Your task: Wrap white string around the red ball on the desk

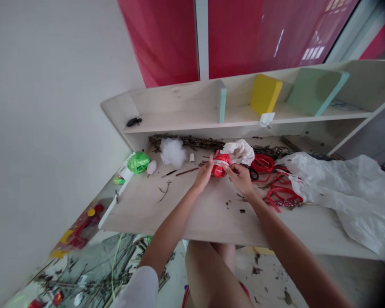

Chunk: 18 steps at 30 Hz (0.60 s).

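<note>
Between my two hands is a round bundle of red plastic (pixel 218 171) with a white strip (pixel 221 162) across it. My left hand (pixel 205 173) is closed on the bundle's left side, thumb pointing up. My right hand (pixel 240 176) pinches at the bundle's right side, by the end of the white strip. Right behind them lies a crumpled white plastic bag (pixel 239 152). Black-handled scissors (pixel 253 174) lie partly hidden beside my right hand. Red plastic strips (pixel 280 190) are tangled farther right.
A green plastic ball (pixel 139 162), white fluff (pixel 173 153), a small white spool (pixel 191 158) and a thin stick (pixel 186 171) lie to the left. Bundled twigs (pixel 192 141) run along the back. A large clear plastic sheet (pixel 349 184) hangs over the desk's right edge.
</note>
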Each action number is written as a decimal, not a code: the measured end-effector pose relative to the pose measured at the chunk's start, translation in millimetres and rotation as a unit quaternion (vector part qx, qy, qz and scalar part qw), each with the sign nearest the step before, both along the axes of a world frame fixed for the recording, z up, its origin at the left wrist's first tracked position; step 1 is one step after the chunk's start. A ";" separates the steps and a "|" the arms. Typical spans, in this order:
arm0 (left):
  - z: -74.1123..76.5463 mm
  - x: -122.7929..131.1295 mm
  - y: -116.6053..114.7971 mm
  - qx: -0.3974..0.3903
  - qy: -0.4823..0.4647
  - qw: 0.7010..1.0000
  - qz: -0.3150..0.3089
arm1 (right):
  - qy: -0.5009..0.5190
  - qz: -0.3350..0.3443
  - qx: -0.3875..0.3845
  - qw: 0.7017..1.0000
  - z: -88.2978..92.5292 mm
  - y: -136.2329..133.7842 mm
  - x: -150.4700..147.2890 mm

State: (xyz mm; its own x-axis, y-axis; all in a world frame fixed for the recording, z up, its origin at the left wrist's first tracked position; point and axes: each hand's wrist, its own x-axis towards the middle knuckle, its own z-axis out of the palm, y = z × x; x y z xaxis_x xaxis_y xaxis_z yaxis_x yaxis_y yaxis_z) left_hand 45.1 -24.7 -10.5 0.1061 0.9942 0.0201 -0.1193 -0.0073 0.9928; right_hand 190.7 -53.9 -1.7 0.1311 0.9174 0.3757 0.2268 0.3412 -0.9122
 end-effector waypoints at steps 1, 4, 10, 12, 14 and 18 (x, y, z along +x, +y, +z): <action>0.7 1.5 -1.9 0.028 0.017 0.999 -0.008 | -0.006 0.006 -0.002 1.000 -0.6 0.1 -0.4; 1.1 5.6 -5.7 0.085 0.067 0.994 0.015 | -0.028 0.024 0.003 0.999 -1.1 0.2 -1.7; -3.3 6.3 -2.3 0.064 0.064 0.992 0.083 | -0.111 0.027 0.026 0.993 -3.3 1.1 -1.6; -2.8 5.4 -1.1 0.061 0.062 0.992 0.094 | -0.171 -0.002 0.045 0.984 -5.9 0.9 -0.8; -1.6 4.7 -0.5 0.066 0.061 0.991 0.104 | -0.245 -0.048 0.079 0.965 -8.3 -0.2 -0.3; -0.5 3.5 0.7 0.080 0.041 0.989 0.120 | -0.351 -0.118 0.136 0.919 -10.2 -3.5 -0.7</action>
State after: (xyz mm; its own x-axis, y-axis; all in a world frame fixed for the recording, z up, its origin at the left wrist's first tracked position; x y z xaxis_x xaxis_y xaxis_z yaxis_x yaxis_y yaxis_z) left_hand 48.7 -24.0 -11.1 -0.1252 0.9754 0.1812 -0.0137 -0.1843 0.9828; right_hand 190.0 -57.4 -11.9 -0.0470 0.7545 0.6546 0.8233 0.4003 -0.4023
